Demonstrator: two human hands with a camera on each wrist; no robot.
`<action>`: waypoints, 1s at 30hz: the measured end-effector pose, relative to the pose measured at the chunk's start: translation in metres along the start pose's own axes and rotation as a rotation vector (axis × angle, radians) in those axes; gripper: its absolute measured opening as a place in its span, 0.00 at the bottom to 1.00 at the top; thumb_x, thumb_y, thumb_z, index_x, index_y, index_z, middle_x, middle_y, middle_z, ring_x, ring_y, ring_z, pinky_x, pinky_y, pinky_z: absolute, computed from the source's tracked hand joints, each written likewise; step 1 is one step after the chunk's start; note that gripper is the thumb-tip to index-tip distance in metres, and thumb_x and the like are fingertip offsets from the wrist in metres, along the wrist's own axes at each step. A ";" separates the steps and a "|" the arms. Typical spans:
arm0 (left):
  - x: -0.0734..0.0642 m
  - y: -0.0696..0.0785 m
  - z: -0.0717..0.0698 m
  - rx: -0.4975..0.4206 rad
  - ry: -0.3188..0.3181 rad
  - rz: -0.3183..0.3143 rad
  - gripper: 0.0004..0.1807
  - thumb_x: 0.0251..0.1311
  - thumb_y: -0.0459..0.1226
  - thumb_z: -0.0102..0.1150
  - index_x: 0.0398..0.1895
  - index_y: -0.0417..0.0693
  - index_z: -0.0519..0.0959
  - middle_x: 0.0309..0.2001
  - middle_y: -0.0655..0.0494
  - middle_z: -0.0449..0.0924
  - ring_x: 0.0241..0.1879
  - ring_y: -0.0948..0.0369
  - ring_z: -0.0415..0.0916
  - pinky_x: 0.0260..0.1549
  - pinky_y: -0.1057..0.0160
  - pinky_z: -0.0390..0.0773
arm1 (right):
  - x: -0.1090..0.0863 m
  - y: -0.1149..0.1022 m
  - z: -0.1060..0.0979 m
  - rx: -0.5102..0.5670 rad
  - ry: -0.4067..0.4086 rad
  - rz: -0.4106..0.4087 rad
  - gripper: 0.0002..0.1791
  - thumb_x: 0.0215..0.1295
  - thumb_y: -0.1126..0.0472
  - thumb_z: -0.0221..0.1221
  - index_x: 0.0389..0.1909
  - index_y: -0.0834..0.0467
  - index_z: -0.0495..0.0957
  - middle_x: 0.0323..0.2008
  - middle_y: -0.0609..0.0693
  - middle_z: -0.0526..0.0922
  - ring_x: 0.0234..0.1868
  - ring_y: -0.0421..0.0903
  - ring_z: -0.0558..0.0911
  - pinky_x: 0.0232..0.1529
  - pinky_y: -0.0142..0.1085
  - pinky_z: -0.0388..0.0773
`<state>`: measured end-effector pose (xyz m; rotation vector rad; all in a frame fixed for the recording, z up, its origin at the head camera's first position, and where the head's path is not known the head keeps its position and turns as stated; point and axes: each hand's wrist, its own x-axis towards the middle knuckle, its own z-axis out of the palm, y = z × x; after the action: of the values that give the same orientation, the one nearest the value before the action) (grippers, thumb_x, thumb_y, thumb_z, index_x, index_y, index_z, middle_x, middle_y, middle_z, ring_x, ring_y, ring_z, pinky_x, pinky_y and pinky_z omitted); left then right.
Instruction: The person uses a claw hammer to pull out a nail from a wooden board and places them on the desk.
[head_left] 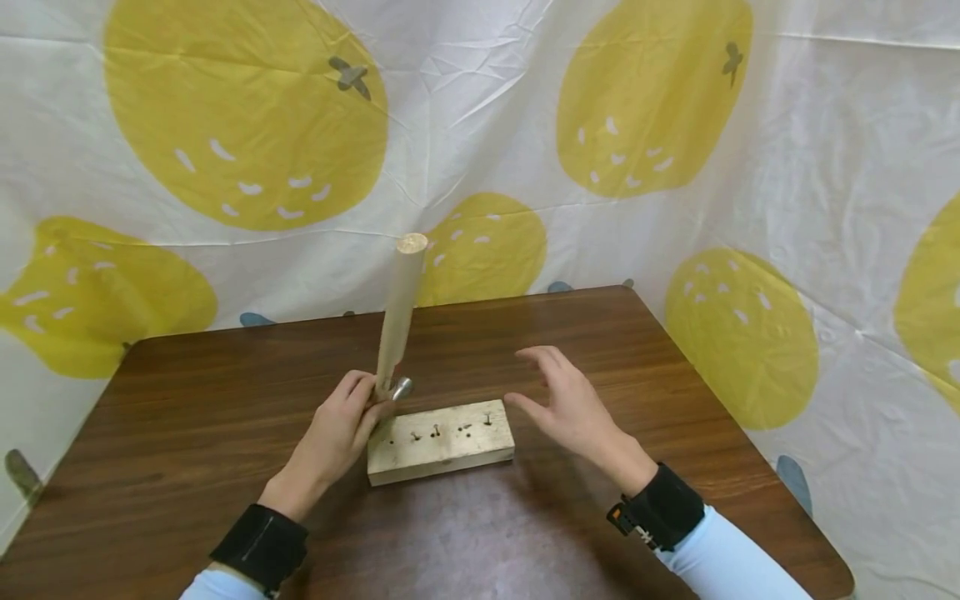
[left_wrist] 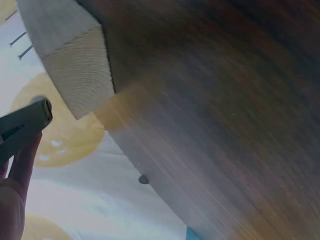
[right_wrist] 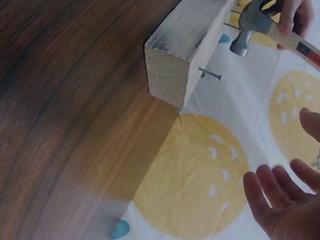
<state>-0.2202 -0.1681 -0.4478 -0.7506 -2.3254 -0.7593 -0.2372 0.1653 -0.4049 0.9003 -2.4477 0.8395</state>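
Note:
My left hand [head_left: 337,432] grips a claw hammer [head_left: 401,308] close under its metal head, with the pale wooden handle pointing up. The hammer head [right_wrist: 247,27] shows over the far end of the block in the right wrist view. A pale wooden block [head_left: 442,458] lies on the table under the hammer, several nails standing in its top face. One nail [right_wrist: 210,73] sticks out near the block's right end. My right hand [head_left: 573,408] hovers just right of that end, fingers spread and loosely bent, holding nothing.
The block rests on a dark brown wooden table [head_left: 585,333] with rounded corners. A white cloth [head_left: 480,150] printed with yellow fruit hangs behind the table and along its right side. Small dark holes dot the block's top between the nails.

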 end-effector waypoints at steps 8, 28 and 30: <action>0.002 0.002 0.002 -0.142 -0.009 -0.044 0.13 0.59 0.26 0.65 0.46 0.40 0.76 0.42 0.56 0.70 0.34 0.64 0.74 0.30 0.72 0.74 | 0.001 -0.003 0.003 -0.002 -0.048 -0.020 0.21 0.67 0.54 0.64 0.57 0.58 0.74 0.50 0.45 0.76 0.49 0.42 0.77 0.47 0.32 0.71; 0.009 0.011 0.006 -0.302 -0.034 -0.110 0.15 0.59 0.26 0.66 0.47 0.44 0.76 0.42 0.60 0.74 0.42 0.58 0.81 0.36 0.66 0.78 | 0.004 -0.010 0.013 0.131 -0.270 -0.076 0.16 0.71 0.55 0.60 0.54 0.56 0.76 0.48 0.43 0.78 0.49 0.42 0.79 0.49 0.31 0.72; 0.009 0.011 0.007 -0.303 -0.040 -0.119 0.15 0.59 0.27 0.66 0.48 0.44 0.76 0.43 0.60 0.75 0.42 0.58 0.81 0.36 0.65 0.78 | 0.004 -0.011 0.014 0.135 -0.282 -0.086 0.15 0.71 0.55 0.60 0.54 0.56 0.76 0.48 0.43 0.78 0.50 0.41 0.79 0.50 0.30 0.71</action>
<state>-0.2215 -0.1529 -0.4423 -0.7643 -2.3353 -1.1781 -0.2351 0.1477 -0.4085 1.2401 -2.5888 0.9090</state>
